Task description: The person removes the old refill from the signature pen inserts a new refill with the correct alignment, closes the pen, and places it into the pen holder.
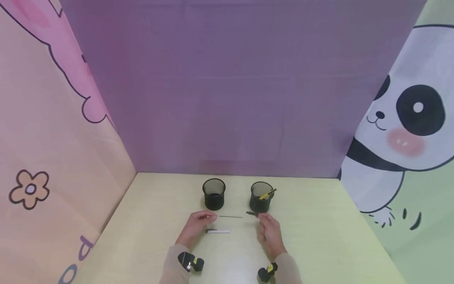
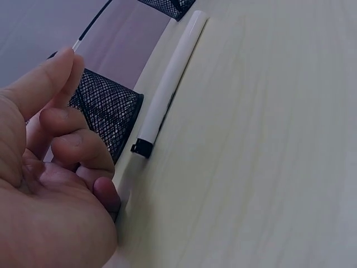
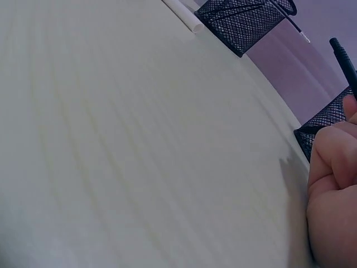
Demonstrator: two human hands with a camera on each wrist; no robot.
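My left hand [image 1: 198, 225] pinches one end of a pen refill [image 1: 230, 216], a thin dark rod, between thumb and forefinger; its other fingers are curled. The refill points right, and its pale tip shows in the right wrist view. Opposite it, my right hand [image 1: 271, 233] grips a black pen barrel [image 3: 342, 58], whose free end points left toward the refill. A small gap separates the two. Below them on the table lies a white pen [image 2: 174, 78] with a black end, touched by neither hand. The barrel's lower part is hidden in the right hand.
Two black mesh pen cups stand behind the hands: the left cup [image 1: 214, 202] and the right cup [image 1: 258, 206]. A slim yellow-and-black item [image 1: 267, 195] leans in the right one. The pale table [image 1: 330, 236] meets a purple backdrop [image 1: 227, 98] at its far edge.
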